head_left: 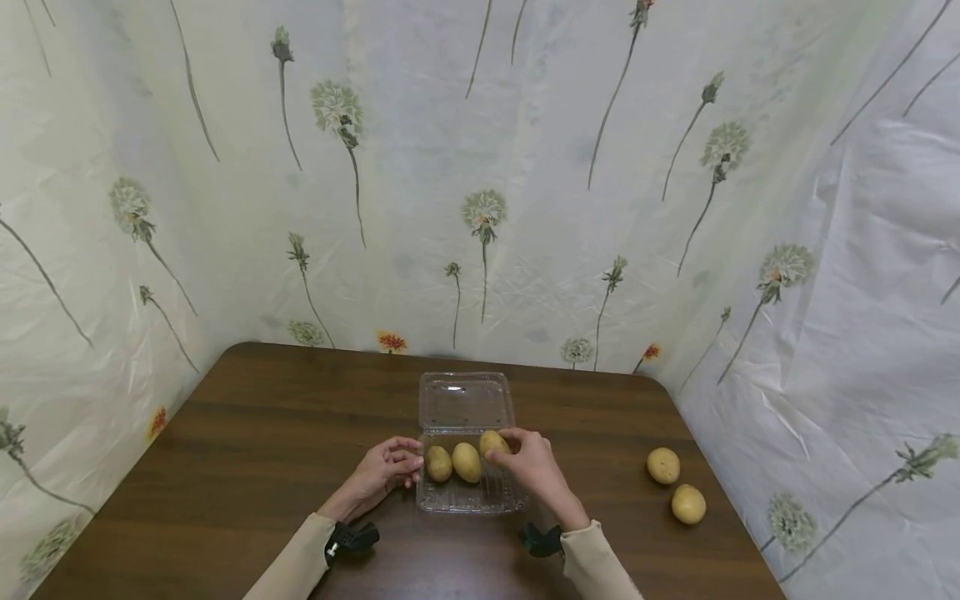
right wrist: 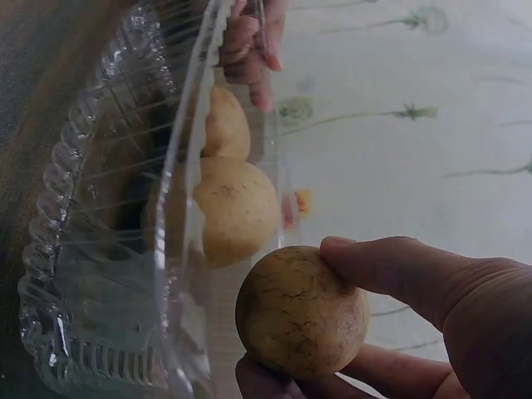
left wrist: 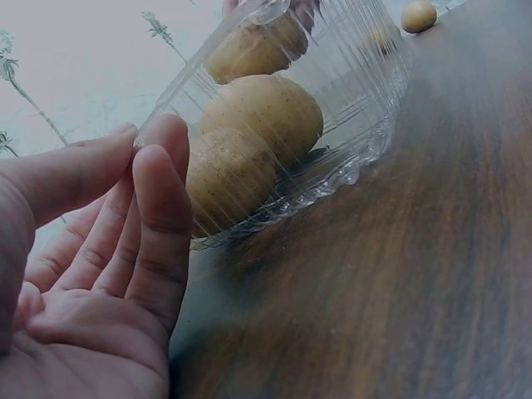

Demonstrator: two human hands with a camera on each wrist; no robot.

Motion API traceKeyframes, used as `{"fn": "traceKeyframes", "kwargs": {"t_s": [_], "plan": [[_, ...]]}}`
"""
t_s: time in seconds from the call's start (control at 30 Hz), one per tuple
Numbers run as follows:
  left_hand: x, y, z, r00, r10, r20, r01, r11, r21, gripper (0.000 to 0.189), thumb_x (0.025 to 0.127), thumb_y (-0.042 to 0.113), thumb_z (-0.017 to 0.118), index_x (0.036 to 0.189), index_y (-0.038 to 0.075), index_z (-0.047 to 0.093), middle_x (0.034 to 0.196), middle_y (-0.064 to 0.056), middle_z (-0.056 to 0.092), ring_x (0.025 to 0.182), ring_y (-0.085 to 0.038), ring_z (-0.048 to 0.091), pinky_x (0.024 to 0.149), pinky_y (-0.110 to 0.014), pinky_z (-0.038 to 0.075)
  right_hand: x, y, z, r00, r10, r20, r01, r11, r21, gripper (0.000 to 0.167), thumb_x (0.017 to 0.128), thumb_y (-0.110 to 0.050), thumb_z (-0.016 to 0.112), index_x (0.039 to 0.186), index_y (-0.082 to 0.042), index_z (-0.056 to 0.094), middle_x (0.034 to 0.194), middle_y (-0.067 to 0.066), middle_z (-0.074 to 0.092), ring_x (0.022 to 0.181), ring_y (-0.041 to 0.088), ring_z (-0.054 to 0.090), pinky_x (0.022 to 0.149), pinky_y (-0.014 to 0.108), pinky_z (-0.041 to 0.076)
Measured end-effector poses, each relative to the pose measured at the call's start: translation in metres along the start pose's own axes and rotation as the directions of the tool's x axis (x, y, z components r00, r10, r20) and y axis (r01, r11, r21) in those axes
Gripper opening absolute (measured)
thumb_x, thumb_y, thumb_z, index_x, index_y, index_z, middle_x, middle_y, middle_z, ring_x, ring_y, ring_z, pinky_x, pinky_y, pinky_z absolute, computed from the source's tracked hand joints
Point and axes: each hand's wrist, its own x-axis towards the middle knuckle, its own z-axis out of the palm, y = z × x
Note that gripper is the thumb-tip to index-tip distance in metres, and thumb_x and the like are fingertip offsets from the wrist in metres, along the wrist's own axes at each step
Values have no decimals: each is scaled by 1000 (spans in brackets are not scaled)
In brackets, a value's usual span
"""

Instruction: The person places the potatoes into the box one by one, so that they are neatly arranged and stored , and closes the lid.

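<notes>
A clear plastic clamshell container [head_left: 450, 502] lies on the table with its lid folded back, away from me. Two potatoes, one on the left [head_left: 438, 464] and one beside it [head_left: 467, 462], sit side by side in its base. My left hand [head_left: 384, 469] pinches the container's left rim between thumb and fingers, as the left wrist view shows. Thumb and fingers of my right hand [head_left: 536, 463] hold a third potato [right wrist: 301, 312], which has fine cracks in its skin. In the head view this potato is over the right part of the base; the right wrist view shows it beside the rim.
Two more potatoes, one farther [head_left: 663, 466] and one nearer [head_left: 688, 505], lie at the right side of the brown wooden table [head_left: 300, 417]. The open lid [head_left: 465, 404] reaches toward the back edge. A flower-printed curtain [head_left: 420, 208] hangs behind the table and along its sides.
</notes>
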Motion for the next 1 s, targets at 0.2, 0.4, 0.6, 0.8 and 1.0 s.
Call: {"fn": "traceKeyframes", "kwargs": {"t_s": [0.2, 0.4, 0.6, 0.8, 1.0], "plan": [[0, 1, 0, 1000, 8, 4, -8, 1000, -6, 44, 94, 7, 62, 127, -10, 40, 83, 1, 67, 71, -10, 65, 61, -21, 51, 1, 1, 6, 1000, -26, 6, 26, 1000, 6, 41, 81, -23, 77, 114, -2, 67, 100, 12, 71, 81, 17, 65, 65, 29, 52], [0, 0, 1, 1000, 10, 9, -10, 1000, -14, 43, 93, 7, 62, 127, -9, 40, 82, 1, 67, 71, -10, 65, 61, -21, 51, 1, -1, 10, 999, -39, -4, 39, 999, -11, 39, 81, -21, 76, 114, -1, 67, 95, 10, 71, 71, 12, 58, 60, 26, 48], [0, 0, 1, 1000, 10, 6, -10, 1000, -12, 43, 94, 6, 61, 127, -11, 40, 82, 1, 67, 71, -10, 65, 61, -21, 51, 1, -4, 12, 999, -45, -31, 44, 998, -33, 35, 80, -17, 76, 110, 1, 68, 91, 9, 71, 73, 13, 59, 63, 27, 49], [0, 1, 1, 1000, 11, 3, -11, 1000, -7, 43, 94, 7, 61, 127, -10, 40, 82, 2, 67, 70, -9, 65, 61, -21, 51, 2, -5, 14, 998, -43, -56, 39, 997, -64, 32, 79, -16, 76, 106, 1, 70, 89, 7, 70, 74, 14, 57, 65, 28, 49], [0, -1, 1, 1000, 15, 4, -15, 1000, -13, 41, 94, 6, 61, 126, -9, 41, 81, 3, 67, 70, -9, 65, 61, -20, 51, -1, -4, 16, 993, -86, -79, 77, 990, -117, 34, 80, -15, 76, 108, 4, 69, 91, 11, 67, 77, 16, 55, 64, 26, 46]]}}
